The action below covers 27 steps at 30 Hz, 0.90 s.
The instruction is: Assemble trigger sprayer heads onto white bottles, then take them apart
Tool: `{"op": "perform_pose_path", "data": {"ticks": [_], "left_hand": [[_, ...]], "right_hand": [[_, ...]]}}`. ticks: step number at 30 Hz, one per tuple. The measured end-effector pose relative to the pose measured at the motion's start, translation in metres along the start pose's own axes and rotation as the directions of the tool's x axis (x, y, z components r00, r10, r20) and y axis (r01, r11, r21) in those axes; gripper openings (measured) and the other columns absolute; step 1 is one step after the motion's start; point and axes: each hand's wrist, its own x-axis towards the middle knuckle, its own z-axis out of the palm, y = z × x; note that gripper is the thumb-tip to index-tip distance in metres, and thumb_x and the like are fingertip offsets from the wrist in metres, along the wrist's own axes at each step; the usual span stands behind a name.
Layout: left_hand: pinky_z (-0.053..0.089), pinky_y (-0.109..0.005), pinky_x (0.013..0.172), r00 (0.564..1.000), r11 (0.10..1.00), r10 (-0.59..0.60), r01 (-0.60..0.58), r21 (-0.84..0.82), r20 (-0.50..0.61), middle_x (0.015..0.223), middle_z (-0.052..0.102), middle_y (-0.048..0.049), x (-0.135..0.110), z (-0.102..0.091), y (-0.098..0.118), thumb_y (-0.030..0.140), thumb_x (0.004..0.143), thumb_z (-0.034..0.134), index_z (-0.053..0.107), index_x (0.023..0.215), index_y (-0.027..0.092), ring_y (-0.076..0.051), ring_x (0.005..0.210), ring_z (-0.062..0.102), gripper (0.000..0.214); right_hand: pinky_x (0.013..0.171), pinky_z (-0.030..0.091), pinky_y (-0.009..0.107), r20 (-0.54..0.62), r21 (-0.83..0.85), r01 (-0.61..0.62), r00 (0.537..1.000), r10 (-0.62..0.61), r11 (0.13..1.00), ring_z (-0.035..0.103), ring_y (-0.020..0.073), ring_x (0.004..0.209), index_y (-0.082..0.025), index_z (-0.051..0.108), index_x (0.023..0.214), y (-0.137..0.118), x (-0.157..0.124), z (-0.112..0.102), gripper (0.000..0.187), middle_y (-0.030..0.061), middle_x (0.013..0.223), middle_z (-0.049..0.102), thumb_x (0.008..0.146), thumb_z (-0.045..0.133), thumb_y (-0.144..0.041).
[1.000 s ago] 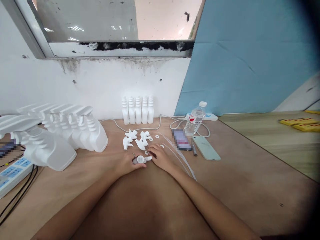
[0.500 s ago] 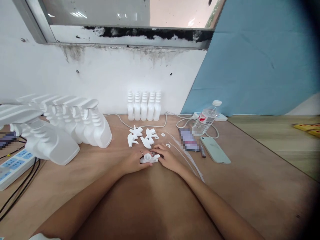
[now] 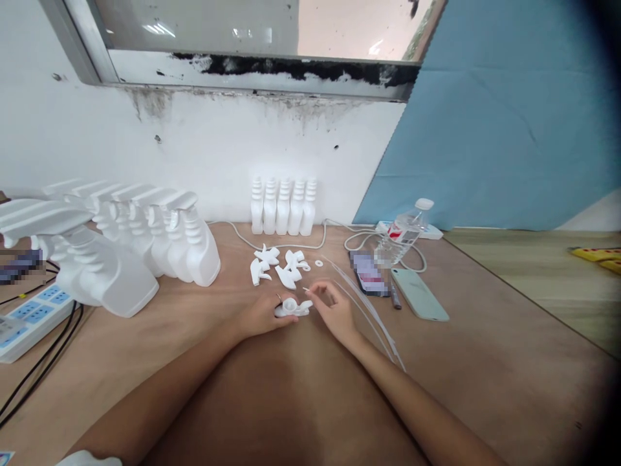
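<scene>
My left hand is closed round a white trigger spray head, its round collar opening facing up. Just to the right, my right hand pinches a small white washer between thumb and fingertips, seen nearly edge-on above the spray head. Beyond the hands lie several more white spray heads in a loose group. Another flat white washer rests to the right of them. Thin clear dip tubes stretch along the table beside my right hand.
Several white bottles stand against the wall. Larger white spray bottles crowd the left, near a power strip. On the right are a clear water bottle, a blurred phone, a pen and a pale green phone.
My right hand has come off the spray head, and a washer now shows in its fingertips. The loose washer near that hand no longer shows on the table. My left hand keeps its hold.
</scene>
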Motion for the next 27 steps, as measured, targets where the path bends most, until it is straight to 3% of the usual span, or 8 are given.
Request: {"op": "perform_pose_path", "data": {"ticks": [3,6,14,18,21,24,27], "left_hand": [[0.047,-0.03,0.086,0.997,0.997,0.075,-0.075,-0.008,-0.019,0.105,0.067,-0.004,0.001,0.001,-0.003,0.037,0.085,0.062,0.061,0.106,0.019,-0.02,0.095,0.061,0.028],[0.047,-0.029,0.078,0.994,0.995,0.1,-0.099,0.022,-0.034,0.094,0.066,-0.0037,0.001,0.003,-0.006,0.033,0.086,0.059,0.059,0.093,0.017,-0.018,0.087,0.06,0.018],[0.046,-0.027,0.073,0.999,0.998,0.042,-0.042,0.041,0.0,0.089,0.065,-0.002,0.001,0.001,-0.003,0.027,0.083,0.06,0.058,0.09,0.017,-0.017,0.082,0.06,0.013],[0.046,-0.031,0.087,0.997,0.997,0.072,-0.073,-0.029,-0.028,0.109,0.064,-0.0059,0.0,0.0,-0.002,0.026,0.083,0.06,0.054,0.115,0.019,-0.02,0.099,0.059,0.033],[0.048,-0.03,0.08,0.998,0.995,0.037,-0.042,-0.088,-0.052,0.111,0.061,-0.0068,-0.002,0.002,-0.002,0.03,0.083,0.062,0.044,0.126,0.02,-0.018,0.091,0.058,0.048],[0.046,-0.026,0.066,0.998,0.999,-0.004,0.001,-0.05,-0.06,0.097,0.061,-0.004,-0.004,0.001,0.0,0.034,0.085,0.059,0.047,0.118,0.019,-0.014,0.074,0.054,0.038],[0.043,-0.025,0.063,0.999,0.999,-0.004,0.006,0.049,-0.049,0.087,0.059,-0.0019,-0.005,-0.001,0.003,0.035,0.089,0.054,0.053,0.107,0.02,-0.014,0.072,0.052,0.024]], "right_hand": [[0.084,0.047,0.036,0.163,-0.02,0.222,0.963,-0.216,0.975,0.061,0.0189,0.088,-0.023,0.059,0.087,-0.016,-0.004,0.005,0.009,0.0048,0.089,0.066,0.092,0.051,-0.021],[0.087,0.046,0.04,0.298,-0.04,0.341,0.901,-0.315,0.939,0.061,0.0203,0.094,-0.024,0.061,0.098,-0.022,-0.006,0.009,0.019,0.0064,0.097,0.068,0.092,0.045,-0.014],[0.092,0.046,0.042,0.348,-0.037,0.39,0.868,-0.354,0.92,0.058,0.0216,0.104,-0.024,0.059,0.107,-0.022,-0.007,0.007,0.023,0.0072,0.106,0.065,0.088,0.053,-0.012],[0.091,0.046,0.042,0.329,-0.139,0.401,0.881,-0.34,0.905,0.057,0.0228,0.105,-0.024,0.059,0.104,-0.02,-0.009,0.008,0.019,0.0087,0.11,0.062,0.087,0.056,-0.016],[0.089,0.047,0.041,0.298,-0.186,0.381,0.9,-0.317,0.906,0.057,0.0225,0.101,-0.024,0.06,0.096,-0.018,-0.01,0.008,0.011,0.0081,0.106,0.062,0.087,0.057,-0.017],[0.086,0.048,0.039,0.291,-0.19,0.374,0.904,-0.312,0.908,0.058,0.0216,0.096,-0.023,0.06,0.091,-0.016,-0.009,0.008,0.008,0.0075,0.101,0.062,0.087,0.056,-0.017],[0.086,0.049,0.038,0.281,-0.197,0.354,0.914,-0.294,0.914,0.059,0.0213,0.095,-0.023,0.061,0.093,-0.014,-0.009,0.007,0.009,0.0078,0.101,0.062,0.088,0.055,-0.018]]}}
